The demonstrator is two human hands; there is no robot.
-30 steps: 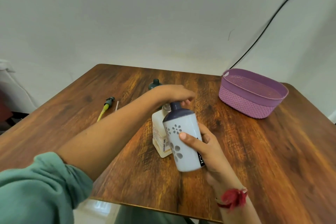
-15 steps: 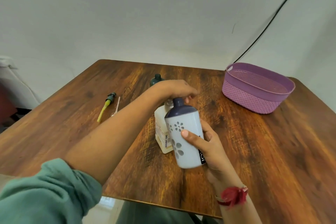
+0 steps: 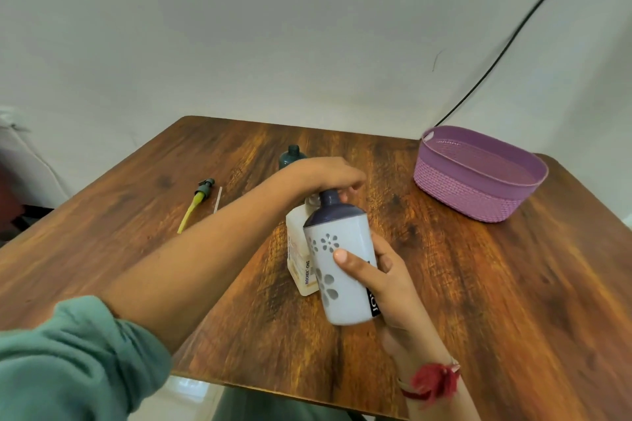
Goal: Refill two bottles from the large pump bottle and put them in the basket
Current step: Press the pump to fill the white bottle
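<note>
A plain pale wall (image 3: 273, 27) fills the upper half, softly and evenly lit; a thin black cable (image 3: 513, 34) runs slantwise down it from the top right and passes behind the far edge of the table; a short dark mark (image 3: 436, 60) sits on the paint just left of the cable. The table (image 3: 513, 284) is dark brown wood with strong streaky grain and rounded far corners; below its near edge shows a glossy pale floor (image 3: 191, 393), perhaps tiled; at the far left edge stands a white shape (image 3: 20, 154), too blurred to name.
</note>
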